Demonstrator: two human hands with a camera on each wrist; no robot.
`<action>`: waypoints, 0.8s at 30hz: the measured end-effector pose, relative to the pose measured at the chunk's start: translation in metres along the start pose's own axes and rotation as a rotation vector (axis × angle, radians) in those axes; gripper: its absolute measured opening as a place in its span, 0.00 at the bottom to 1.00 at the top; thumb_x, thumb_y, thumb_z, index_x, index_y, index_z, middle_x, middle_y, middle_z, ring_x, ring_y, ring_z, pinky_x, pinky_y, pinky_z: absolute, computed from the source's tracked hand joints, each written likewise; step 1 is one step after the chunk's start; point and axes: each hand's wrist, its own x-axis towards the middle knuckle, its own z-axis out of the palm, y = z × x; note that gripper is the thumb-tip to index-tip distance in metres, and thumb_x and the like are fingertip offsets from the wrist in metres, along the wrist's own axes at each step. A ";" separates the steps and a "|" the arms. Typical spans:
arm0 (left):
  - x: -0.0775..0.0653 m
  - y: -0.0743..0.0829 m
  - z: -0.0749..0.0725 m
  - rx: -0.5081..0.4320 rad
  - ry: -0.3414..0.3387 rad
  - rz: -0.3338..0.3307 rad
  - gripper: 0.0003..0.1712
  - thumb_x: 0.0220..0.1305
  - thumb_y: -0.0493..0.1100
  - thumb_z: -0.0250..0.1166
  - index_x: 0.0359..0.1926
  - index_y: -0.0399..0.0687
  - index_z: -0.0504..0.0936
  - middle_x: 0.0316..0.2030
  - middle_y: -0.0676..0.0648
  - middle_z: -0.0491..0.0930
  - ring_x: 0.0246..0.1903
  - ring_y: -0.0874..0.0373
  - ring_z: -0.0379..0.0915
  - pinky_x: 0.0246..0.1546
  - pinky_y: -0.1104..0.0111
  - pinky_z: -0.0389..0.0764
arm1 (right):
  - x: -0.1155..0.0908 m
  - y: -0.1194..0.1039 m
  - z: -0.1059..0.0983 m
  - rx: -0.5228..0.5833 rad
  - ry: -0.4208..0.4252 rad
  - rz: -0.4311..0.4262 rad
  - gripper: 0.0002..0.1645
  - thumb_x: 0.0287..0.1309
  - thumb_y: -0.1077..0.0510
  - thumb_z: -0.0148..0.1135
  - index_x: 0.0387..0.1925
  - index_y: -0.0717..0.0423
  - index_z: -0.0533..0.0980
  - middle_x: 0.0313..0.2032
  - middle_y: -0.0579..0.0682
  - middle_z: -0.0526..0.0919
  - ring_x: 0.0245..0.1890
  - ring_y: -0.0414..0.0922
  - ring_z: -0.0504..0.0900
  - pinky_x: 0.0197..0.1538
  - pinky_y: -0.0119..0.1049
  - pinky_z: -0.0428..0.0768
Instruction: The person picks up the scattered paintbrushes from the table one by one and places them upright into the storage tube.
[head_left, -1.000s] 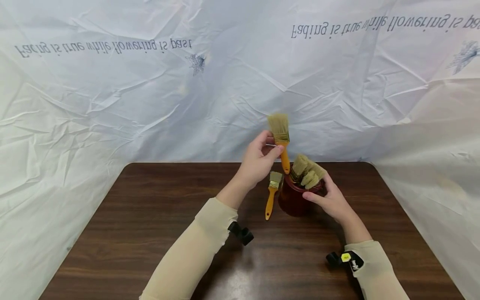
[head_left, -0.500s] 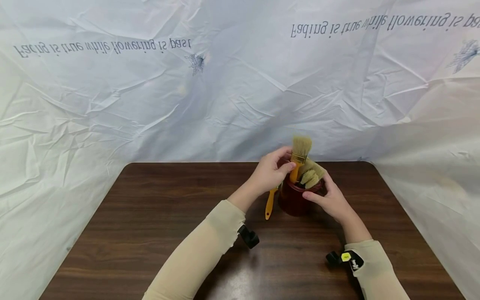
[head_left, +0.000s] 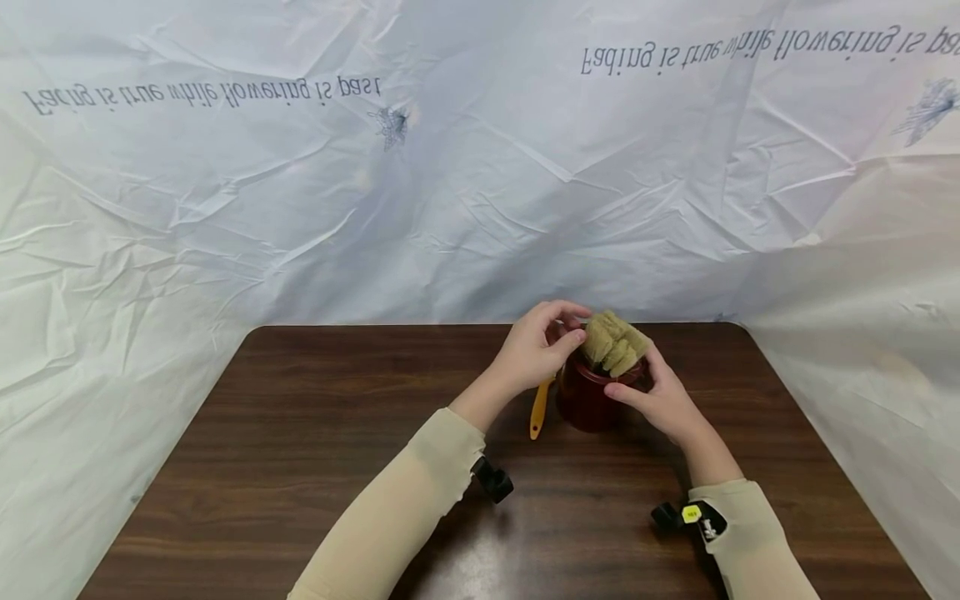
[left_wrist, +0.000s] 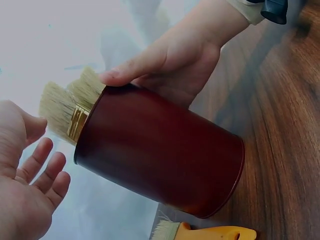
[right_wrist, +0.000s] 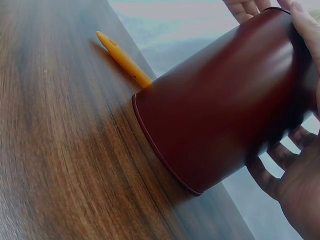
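Both arms wear long, close-fitting cream sleeves, the left sleeve and the right sleeve, each ending at the wrist and leaving the left hand and right hand bare. A small black camera is strapped under the left wrist. Another black camera sits at the right cuff, with a yellow sticker and a small white marking on its black strap.
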 end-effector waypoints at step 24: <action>-0.030 -0.060 -0.002 0.067 0.094 -0.116 0.23 0.79 0.42 0.68 0.70 0.47 0.79 0.46 0.48 0.82 0.34 0.60 0.77 0.34 0.68 0.80 | -0.001 0.000 -0.001 -0.003 0.012 0.021 0.58 0.72 0.58 0.72 0.89 0.49 0.46 0.80 0.66 0.60 0.78 0.67 0.61 0.71 0.73 0.64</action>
